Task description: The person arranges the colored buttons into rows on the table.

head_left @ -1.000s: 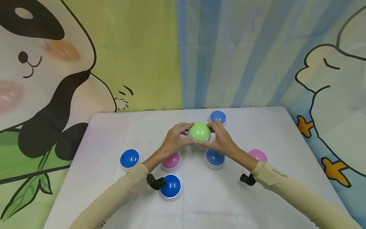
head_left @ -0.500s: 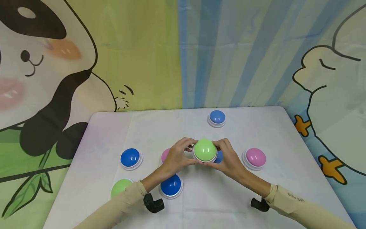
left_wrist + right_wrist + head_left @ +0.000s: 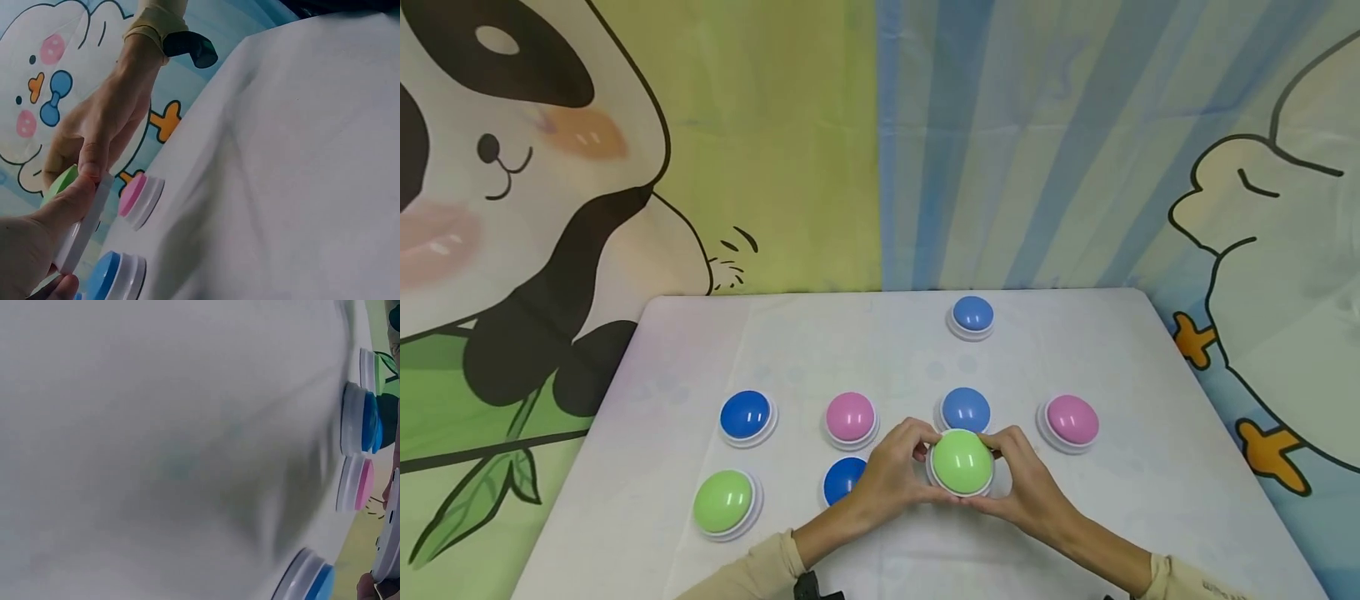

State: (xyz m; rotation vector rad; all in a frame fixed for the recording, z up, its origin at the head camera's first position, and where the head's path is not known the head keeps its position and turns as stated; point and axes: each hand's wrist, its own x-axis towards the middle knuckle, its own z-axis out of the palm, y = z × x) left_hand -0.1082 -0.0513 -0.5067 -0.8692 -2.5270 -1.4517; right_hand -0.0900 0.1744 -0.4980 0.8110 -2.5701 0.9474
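Observation:
Both hands hold a green push button (image 3: 962,462) with a white base between them, lifted above the table. My left hand (image 3: 895,467) grips its left side with thumb and fingers; my right hand (image 3: 1028,483) grips its right side. In the left wrist view the held button's white base (image 3: 84,228) is tilted, seen edge-on. Just behind it in the head view stands a blue button (image 3: 966,409), its base partly hidden. Another blue button (image 3: 843,479) is partly covered by my left hand.
On the white table (image 3: 820,350) stand a pink button (image 3: 850,416), a second pink button (image 3: 1072,419), a blue button (image 3: 746,414) and a green button (image 3: 723,501). One more blue button (image 3: 973,313) is near the back edge. A printed cloth (image 3: 970,142) hangs behind.
Both hands have brought the green button toward the front of the table and slightly right. The blue button behind it and the pink and green ones at left have come into fuller view.

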